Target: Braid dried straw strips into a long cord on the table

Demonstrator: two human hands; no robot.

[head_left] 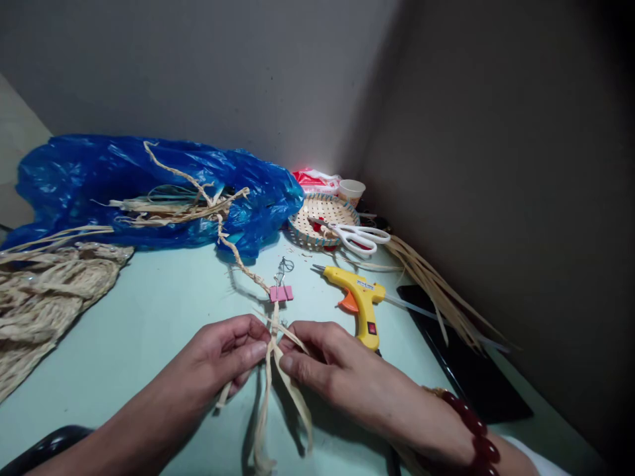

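Head view: left hand [231,354] closed, pinching straw strips [296,396]; right hand [337,360] likewise, thumb and fingers on the same bundle. Strips sit between the hands over the table [169,291], directly below a pink clip [281,293] that grips the plait [238,256]. Writing: glue gun [368,307], right of the clip, carries a pale label (too small to read). Red-and-white packet [317,181] and cup [352,192] behind bear print, illegible.
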